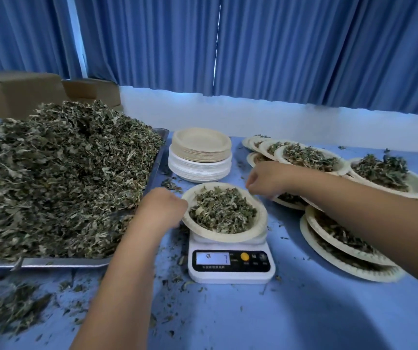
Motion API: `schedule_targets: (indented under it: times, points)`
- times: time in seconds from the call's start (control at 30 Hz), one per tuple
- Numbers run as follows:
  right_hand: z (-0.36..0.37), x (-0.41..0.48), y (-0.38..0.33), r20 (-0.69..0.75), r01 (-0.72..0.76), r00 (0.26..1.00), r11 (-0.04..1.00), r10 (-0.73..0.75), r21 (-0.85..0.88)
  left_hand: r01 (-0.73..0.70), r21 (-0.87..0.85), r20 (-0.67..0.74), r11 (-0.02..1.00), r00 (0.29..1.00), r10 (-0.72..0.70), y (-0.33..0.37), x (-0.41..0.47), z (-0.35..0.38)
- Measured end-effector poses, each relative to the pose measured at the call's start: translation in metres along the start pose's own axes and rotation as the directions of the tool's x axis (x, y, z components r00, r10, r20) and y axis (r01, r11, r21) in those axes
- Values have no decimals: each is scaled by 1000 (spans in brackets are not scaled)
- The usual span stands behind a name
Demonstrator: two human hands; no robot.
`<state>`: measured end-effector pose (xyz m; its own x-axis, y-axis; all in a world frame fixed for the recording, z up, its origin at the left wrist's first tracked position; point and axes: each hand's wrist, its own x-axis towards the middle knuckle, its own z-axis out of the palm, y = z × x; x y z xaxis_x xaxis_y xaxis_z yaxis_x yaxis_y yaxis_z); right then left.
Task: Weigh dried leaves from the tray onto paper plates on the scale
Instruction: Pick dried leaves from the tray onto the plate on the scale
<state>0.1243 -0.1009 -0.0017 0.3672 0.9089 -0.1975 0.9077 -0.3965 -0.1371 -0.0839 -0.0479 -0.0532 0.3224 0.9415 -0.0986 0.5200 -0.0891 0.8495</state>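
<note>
Dried leaves [51, 173] are heaped on the metal tray [64, 262] at the table's [253, 319] left edge. A smaller portion fills the paper plate [228, 237] on the scale [230, 274] near the middle. The left hand [161, 209] curls round the plate's left rim, gripping it. The right hand [269, 179] hovers at the far right rim, fingers curled; whether it holds anything cannot be told. Filled plates [389, 180] crowd the right edge, and the stack of empty plates [200, 157] stands behind the scale.

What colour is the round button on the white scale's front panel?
Yellow-orange round button, clearest in the head view.
</note>
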Motion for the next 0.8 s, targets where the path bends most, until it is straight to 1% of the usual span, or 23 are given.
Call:
schedule_targets:
  times: [0.03, 0.1, 0.13, 0.2, 0.27, 0.33, 0.47, 0.53, 0.6, 0.63, 0.77, 0.8]
  points:
    - [3, -3, 2, 13, 4, 1000, 997, -5, 72, 6, -6, 15, 1000, 1000, -6, 0, 0, 2]
    - [6, -7, 3, 43, -18, 999, 988, 11, 156, 14, -50, 4, 999, 1000, -14, 1, -1, 5]
    - [7, -9, 3, 58, -25, 998, 984, 15, 178, 31, -94, -11, 995, 999, -32, 2, -2, 5]
    - [7, -14, 3, 78, -35, 997, 977, 18, 211, 80, -235, -20, 969, 996, -87, 4, -5, 3]
    - [4, -18, 7, 48, -35, 999, 960, 23, 278, 84, -354, -25, 932, 995, -99, 7, -4, 4]
    - [-3, -23, 15, -24, -20, 999, 934, 30, 355, 48, -456, -32, 889, 997, -71, 12, -5, 7]
    - [-26, -33, 45, -152, 1, 986, 892, 76, 452, 1, -668, -15, 744, 1000, -15, 34, -10, 24]
    - [-43, -39, 65, -202, -8, 973, 891, 112, 454, -22, -739, -1, 674, 1000, 31, 53, -10, 37]
    - [-61, -41, 88, -241, -19, 960, 893, 142, 450, -47, -784, 20, 619, 995, 101, 78, -7, 52]
    - [-69, -42, 101, -262, -30, 951, 892, 164, 450, -60, -787, 26, 614, 991, 130, 93, -4, 61]
    - [-99, -40, 152, -305, -112, 908, 867, 288, 485, -86, -767, 37, 636, 983, 177, 150, 9, 101]
    - [-104, -38, 165, -317, -134, 894, 863, 318, 487, -96, -749, 34, 656, 983, 182, 161, 15, 111]
